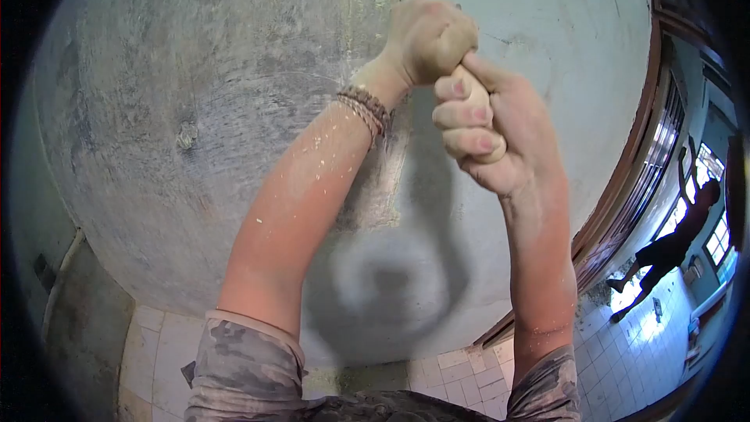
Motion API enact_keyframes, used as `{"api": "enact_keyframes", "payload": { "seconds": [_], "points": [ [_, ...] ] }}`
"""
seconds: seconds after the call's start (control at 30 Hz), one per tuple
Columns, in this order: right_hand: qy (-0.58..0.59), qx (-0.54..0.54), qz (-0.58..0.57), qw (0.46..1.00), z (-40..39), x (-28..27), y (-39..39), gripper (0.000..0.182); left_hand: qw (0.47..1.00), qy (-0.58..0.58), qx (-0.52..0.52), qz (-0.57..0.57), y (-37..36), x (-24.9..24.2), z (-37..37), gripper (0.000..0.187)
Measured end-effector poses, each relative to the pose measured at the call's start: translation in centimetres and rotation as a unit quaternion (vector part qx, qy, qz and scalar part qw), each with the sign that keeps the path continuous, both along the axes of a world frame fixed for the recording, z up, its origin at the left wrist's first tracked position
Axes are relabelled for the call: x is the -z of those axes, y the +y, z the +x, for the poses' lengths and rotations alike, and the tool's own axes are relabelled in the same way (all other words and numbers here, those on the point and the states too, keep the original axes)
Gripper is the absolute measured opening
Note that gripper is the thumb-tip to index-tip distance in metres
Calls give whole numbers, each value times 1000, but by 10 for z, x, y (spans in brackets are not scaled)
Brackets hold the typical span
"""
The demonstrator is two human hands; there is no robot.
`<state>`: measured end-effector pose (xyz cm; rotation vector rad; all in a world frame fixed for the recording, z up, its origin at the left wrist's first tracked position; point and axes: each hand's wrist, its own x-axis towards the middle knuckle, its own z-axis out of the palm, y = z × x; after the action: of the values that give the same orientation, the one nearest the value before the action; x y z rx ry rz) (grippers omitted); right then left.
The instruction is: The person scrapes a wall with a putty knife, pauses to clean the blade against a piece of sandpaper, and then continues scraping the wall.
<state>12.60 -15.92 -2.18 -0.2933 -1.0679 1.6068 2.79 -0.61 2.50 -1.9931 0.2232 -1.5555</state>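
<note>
Both my arms reach up in front of the wall [266, 109]. My left hand [432, 39] is closed in a fist at the top, its back towards me; whatever is in it is hidden. Just below and to the right, my right hand [500, 121] wraps its fingers round a pale rounded handle [494, 153], whose lower end shows under the little finger. The two hands meet at the right thumb. The tool's working end cannot be seen behind the hands. Pale flecks dot my left forearm, above a braided bracelet [366, 109].
The wall is grey and scraped on the left, with pale green paint [578, 109] on the right. My shadow [391, 289] falls on it. To the right stand a brown frame [625, 180] with bars and, farther off, another person [680, 234] with raised arms. Tiles [461, 371] cover the floor.
</note>
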Motion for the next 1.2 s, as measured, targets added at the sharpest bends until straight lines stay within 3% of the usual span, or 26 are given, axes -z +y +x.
{"api": "enact_keyframes", "payload": {
  "seconds": [0.03,0.07,0.17,0.2,0.27,0.33,0.43,0.5,0.57,0.63,0.7,0.77,0.9,0.97,1.03,1.13,1.2],
  "points": [
    [-2,-1,2,1000,-1,-2,2,16,999,18,19,-39,-1,5,-2,12],
    [-14,12,12,1000,0,-6,6,16,998,19,8,65,9,-8,-3,14],
    [-9,-16,44,999,7,-26,15,16,991,-44,-32,125,9,-32,4,11],
    [-16,-23,33,999,7,-29,11,17,991,-28,11,130,7,-33,4,11],
    [-22,-29,22,999,5,-22,4,17,992,-32,0,124,2,-10,3,13],
    [-48,16,9,999,-1,-6,-2,18,991,-43,-12,126,5,-4,-2,14],
    [-33,82,-1,996,-7,-25,8,25,991,-18,4,129,13,-23,0,14],
    [-11,63,15,998,-1,-35,7,25,992,-64,8,105,10,-38,5,16],
    [-29,-6,12,999,2,-31,2,18,998,-41,30,47,3,-20,4,17],
    [-58,14,-14,998,-1,-16,-3,19,998,-25,50,15,2,1,4,16],
    [-67,69,25,995,1,-9,7,18,997,-16,69,-14,6,-8,5,11],
    [-80,92,6,992,-1,-26,6,17,997,-60,5,52,15,-29,9,20],
    [-78,81,56,992,-4,-19,3,18,998,-66,6,3,-1,-11,8,24],
    [-87,103,20,991,-5,6,4,16,995,-32,89,14,-5,13,4,20],
    [-99,119,26,988,-6,-3,7,15,996,-28,86,-1,1,0,4,20],
    [-109,154,56,980,-7,-23,10,16,998,-22,5,65,4,-22,3,24],
    [-91,112,38,989,-7,-28,3,17,999,-44,-10,-24,-2,-18,4,25]
  ]
}}
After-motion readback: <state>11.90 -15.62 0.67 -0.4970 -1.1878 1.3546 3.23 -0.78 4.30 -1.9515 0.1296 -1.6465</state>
